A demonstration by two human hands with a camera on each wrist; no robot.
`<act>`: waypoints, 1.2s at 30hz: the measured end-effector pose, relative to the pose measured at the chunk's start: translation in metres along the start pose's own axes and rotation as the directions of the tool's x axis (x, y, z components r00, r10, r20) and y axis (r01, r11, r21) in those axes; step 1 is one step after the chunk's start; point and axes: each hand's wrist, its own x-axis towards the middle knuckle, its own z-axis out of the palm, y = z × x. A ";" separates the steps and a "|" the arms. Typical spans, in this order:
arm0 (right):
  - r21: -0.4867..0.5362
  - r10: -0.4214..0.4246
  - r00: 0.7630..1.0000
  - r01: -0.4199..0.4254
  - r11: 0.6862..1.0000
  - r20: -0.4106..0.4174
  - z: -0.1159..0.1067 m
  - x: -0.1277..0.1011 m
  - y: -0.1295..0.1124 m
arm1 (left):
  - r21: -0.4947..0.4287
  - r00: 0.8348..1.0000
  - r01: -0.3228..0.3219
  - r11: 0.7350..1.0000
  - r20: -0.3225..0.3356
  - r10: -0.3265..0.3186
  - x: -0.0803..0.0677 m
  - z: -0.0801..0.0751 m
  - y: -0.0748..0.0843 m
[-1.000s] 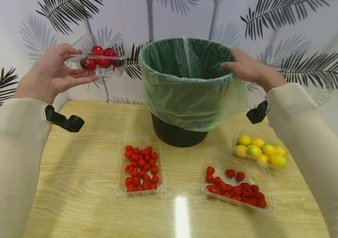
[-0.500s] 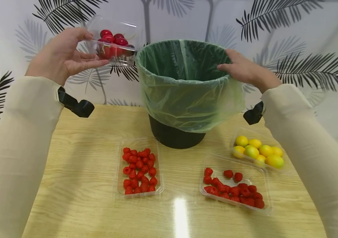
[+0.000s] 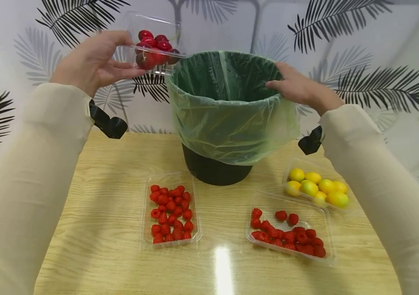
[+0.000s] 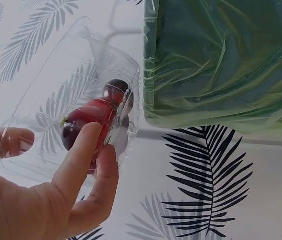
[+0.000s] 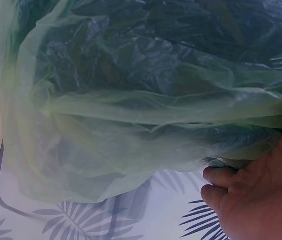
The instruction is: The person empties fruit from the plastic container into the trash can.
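Note:
My left hand (image 3: 93, 61) holds a clear plastic container (image 3: 154, 19) of dark red cherries (image 3: 155, 50) in the air, just left of a trash can's rim. In the left wrist view, the thumb is at the container's edge and fingers press its side near the cherries (image 4: 88, 117). The black trash can (image 3: 216, 170) stands at the table's back, lined with a green plastic bag (image 3: 227, 129) folded over its rim. My right hand (image 3: 299, 86) grips the rim on the right. In the right wrist view, its curled fingers (image 5: 218, 195) lie beside the bag (image 5: 110, 112).
On the wooden table (image 3: 102, 196) is a clear container of raspberries (image 3: 170, 213) at centre left. Another raspberry container (image 3: 290, 235) lies front right. Behind that is a container of small yellow fruits (image 3: 318, 186). A patterned curtain (image 3: 360, 49) hangs behind.
My left hand has raised the cherry container and carried it rightward, up to the trash can's rim. My right hand stays on the rim; the whole head view shifts slightly.

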 end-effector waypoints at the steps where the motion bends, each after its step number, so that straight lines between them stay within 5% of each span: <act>1: 0.002 0.001 1.000 -0.001 1.000 0.000 0.000 0.000 0.000 | 0.009 1.000 0.004 1.000 -0.002 -0.004 0.000 0.002 0.000; 9: 0.003 0.008 1.000 -0.008 1.000 0.002 0.000 -0.001 0.000 | 0.113 0.999 0.020 0.993 0.024 -0.023 -0.001 0.020 0.000; 21: 0.008 0.011 1.000 -0.012 1.000 0.005 0.000 -0.001 0.000 | 0.305 0.997 -0.073 0.949 0.032 0.066 -0.007 0.036 -0.004; 28: 0.009 0.006 1.000 -0.006 1.000 -0.001 -0.001 -0.001 0.000 | 0.412 0.987 -0.162 0.896 0.086 0.139 -0.008 0.045 -0.007; 36: 0.014 -0.013 1.000 0.013 1.000 -0.015 0.001 0.000 0.001 | 0.511 0.984 -0.175 0.841 0.075 0.160 -0.009 0.057 -0.012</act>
